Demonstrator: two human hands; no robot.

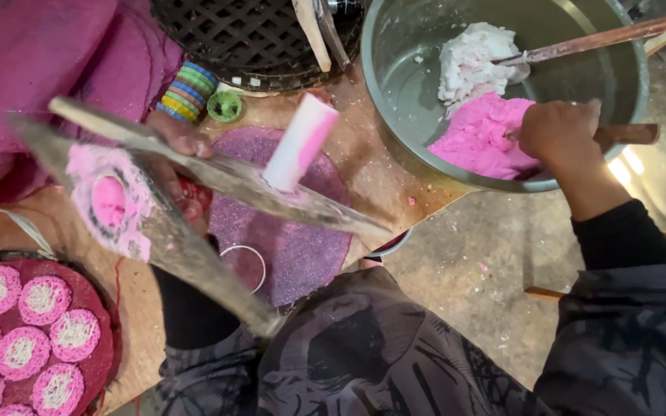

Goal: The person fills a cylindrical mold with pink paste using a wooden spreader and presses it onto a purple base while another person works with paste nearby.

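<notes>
Your right hand [560,131] grips a wooden handle [627,134] over the pot's rim [395,146]; your left hand [186,166], fingers closed, holds a dough-caked metal press [156,216].

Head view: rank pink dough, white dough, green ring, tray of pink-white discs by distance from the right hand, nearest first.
From the right hand:
1. Pink dough, in the pot, just beside the hand.
2. White dough, in the pot, beyond the pink.
3. Green ring, on the board, far side.
4. Tray of discs, bottom left corner.
</notes>
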